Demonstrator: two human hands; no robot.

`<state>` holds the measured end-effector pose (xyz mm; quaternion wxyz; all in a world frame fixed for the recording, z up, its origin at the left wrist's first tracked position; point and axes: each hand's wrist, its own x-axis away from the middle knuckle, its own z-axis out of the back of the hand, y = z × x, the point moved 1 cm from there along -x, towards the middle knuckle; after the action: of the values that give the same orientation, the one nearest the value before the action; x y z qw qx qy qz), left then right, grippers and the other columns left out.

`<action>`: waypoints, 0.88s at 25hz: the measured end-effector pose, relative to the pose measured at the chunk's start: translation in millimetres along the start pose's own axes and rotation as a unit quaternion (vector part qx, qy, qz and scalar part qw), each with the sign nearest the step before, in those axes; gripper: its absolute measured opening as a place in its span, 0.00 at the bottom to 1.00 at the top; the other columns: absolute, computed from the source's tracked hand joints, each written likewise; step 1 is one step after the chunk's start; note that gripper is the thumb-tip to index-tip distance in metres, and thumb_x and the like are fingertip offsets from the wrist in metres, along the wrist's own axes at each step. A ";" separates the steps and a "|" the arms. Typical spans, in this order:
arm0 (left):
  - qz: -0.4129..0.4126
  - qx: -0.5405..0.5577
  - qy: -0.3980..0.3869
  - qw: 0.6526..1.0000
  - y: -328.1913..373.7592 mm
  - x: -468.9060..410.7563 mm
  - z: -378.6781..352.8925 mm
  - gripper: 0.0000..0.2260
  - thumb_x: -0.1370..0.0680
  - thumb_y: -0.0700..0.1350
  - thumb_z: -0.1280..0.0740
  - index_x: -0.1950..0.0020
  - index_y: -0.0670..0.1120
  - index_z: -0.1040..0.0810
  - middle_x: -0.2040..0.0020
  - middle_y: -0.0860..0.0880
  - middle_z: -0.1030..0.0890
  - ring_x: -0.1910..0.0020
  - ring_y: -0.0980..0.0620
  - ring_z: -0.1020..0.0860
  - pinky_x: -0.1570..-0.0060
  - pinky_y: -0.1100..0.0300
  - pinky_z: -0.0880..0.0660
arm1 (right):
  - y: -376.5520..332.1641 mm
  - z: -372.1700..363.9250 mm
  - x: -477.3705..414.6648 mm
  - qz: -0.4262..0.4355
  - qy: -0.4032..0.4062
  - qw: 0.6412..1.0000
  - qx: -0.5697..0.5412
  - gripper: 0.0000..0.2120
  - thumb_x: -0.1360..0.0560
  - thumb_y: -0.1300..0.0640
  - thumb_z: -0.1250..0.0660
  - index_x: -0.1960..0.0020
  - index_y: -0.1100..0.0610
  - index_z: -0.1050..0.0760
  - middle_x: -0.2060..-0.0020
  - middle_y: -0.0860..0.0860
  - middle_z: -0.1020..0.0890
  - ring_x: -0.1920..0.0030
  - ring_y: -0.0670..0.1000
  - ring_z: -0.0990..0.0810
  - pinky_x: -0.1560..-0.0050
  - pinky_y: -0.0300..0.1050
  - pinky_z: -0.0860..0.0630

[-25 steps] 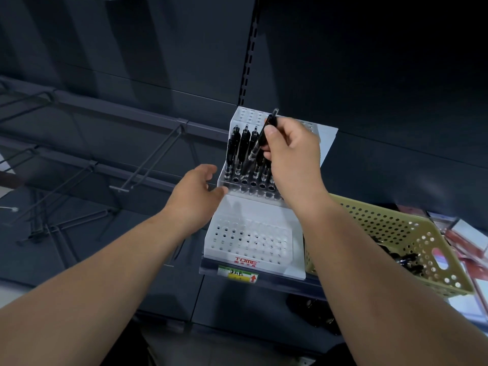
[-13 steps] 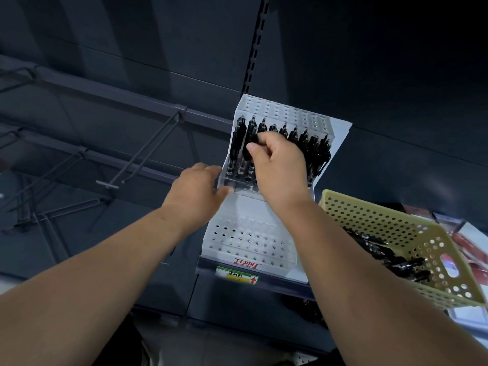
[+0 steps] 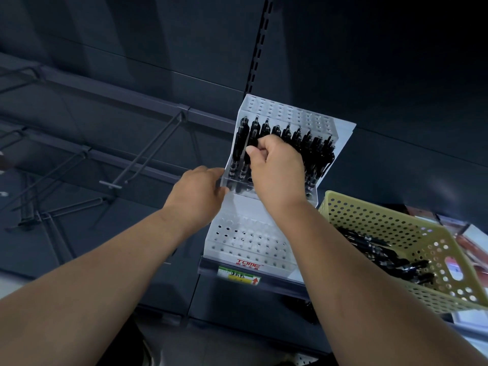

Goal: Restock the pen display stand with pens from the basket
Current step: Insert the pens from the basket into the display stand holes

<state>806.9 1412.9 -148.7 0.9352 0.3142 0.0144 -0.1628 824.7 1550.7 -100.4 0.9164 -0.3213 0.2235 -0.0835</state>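
**Pen nearly seated in a crowded row**

Since 1 second ago our right hand (image 3: 277,170) has come down from above the pen display stand (image 3: 245,241) to the left end of its upper tier. The pen (image 3: 254,140) it pinches between thumb and curled fingers has gone from tilted over the row to nearly upright among the standing pens (image 3: 298,136). Our left hand (image 3: 196,196) has kept its place at the stand's left edge, with the thumb in front and the fingers wrapped behind to brace it. The basket (image 3: 369,223) sits just right of the stand, with loose pens (image 3: 383,254) lying in it.

Our own hand hides the pen's tip and the holes below it, so the tip may or may not be in a hole yet.

From here we judge 3 risks:

- If we let go before the tip is seated, the pen could lean, slide out and fall down the front of the stand.
- Our knuckles are touching the pens to the right of the held one. A careless withdrawal could drag 1 or 2 of them askew or out of their holes.
- The stand looks light and stands at the shelf edge. A hard downward push, or a slack left hand, could tip or shift it.

The stand's lower tier shows only vacant holes, so we judge that most of the restocking remains.
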 end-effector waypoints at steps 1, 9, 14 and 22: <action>0.004 0.003 -0.002 1.000 1.6 2.2 1.2 0.14 0.21 0.46 0.37 0.35 0.47 0.26 0.42 0.45 0.24 0.40 0.45 0.27 0.44 0.54 0.30 | -0.1 0.7 0.1 -0.005 -0.003 1.000 -0.002 0.09 0.21 0.52 0.36 0.53 0.58 0.24 0.72 0.46 0.27 0.68 0.49 0.27 0.59 0.53 0.22; -0.005 -0.002 0.034 0.999 14.3 25.6 4.6 0.22 0.22 0.52 0.35 0.29 0.48 0.33 0.36 0.45 0.26 0.42 0.46 0.25 0.44 0.54 0.30 | 14.9 23.5 34.8 -0.052 -0.034 0.996 -0.058 0.12 0.20 0.51 0.36 0.38 0.52 0.23 0.51 0.44 0.18 0.53 0.44 0.20 0.50 0.42 0.22; -0.055 -0.010 0.054 0.997 45.0 40.9 -3.4 0.25 0.21 0.53 0.37 0.26 0.47 0.36 0.31 0.47 0.30 0.33 0.47 0.31 0.38 0.54 0.32 | 42.5 53.3 53.1 -0.055 -0.019 0.995 -0.075 0.10 0.20 0.53 0.36 0.40 0.51 0.23 0.51 0.45 0.18 0.51 0.43 0.21 0.47 0.42 0.22; -0.169 -0.006 -0.026 0.985 122.1 46.1 -49.2 0.26 0.21 0.54 0.38 0.25 0.49 0.38 0.28 0.50 0.33 0.30 0.51 0.36 0.35 0.59 0.37 | 120.3 117.7 73.1 -0.062 -0.010 0.998 -0.009 0.12 0.22 0.56 0.33 0.40 0.53 0.23 0.49 0.45 0.20 0.49 0.43 0.22 0.45 0.45 0.23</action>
<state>892.4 1519.9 -123.0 0.8962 0.2976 0.0437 -0.3262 945.2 1687.7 -120.2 0.9087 -0.3434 0.1950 -0.1351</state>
